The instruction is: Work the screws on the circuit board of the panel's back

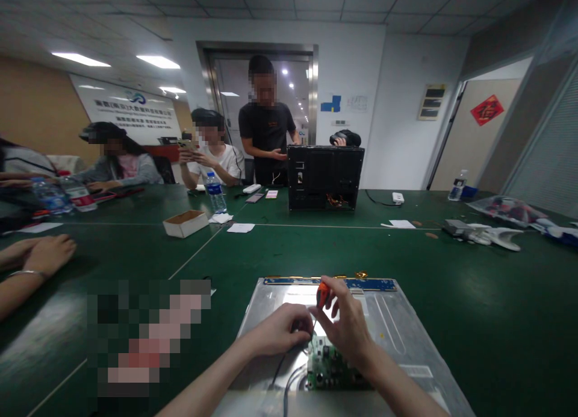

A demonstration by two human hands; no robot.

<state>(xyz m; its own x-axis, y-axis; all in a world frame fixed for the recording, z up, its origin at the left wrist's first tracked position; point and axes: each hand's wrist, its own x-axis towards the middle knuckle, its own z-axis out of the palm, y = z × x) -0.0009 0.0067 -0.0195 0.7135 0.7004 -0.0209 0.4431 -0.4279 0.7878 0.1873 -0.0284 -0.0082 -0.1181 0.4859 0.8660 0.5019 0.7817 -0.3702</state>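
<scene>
A silver metal panel (392, 326) lies on the green table in front of me, with a blue strip board along its far edge. On the panel sits a green circuit board (332, 369), with dark cables beside it. My right hand (350, 320) is closed on an orange-and-black screwdriver (322, 294), held upright with its thin shaft pointing down at the board's far left corner. My left hand (289, 329) is closed at that corner, fingertips near the shaft; what they hold, if anything, is too small to make out.
Across the green table (253, 257) stand a black device housing (325, 179), a white box (185, 223) and a water bottle (215, 194). Another person's hands (47, 257) rest at the left. Several people are around the table. Plastic bags (506, 212) lie at the right.
</scene>
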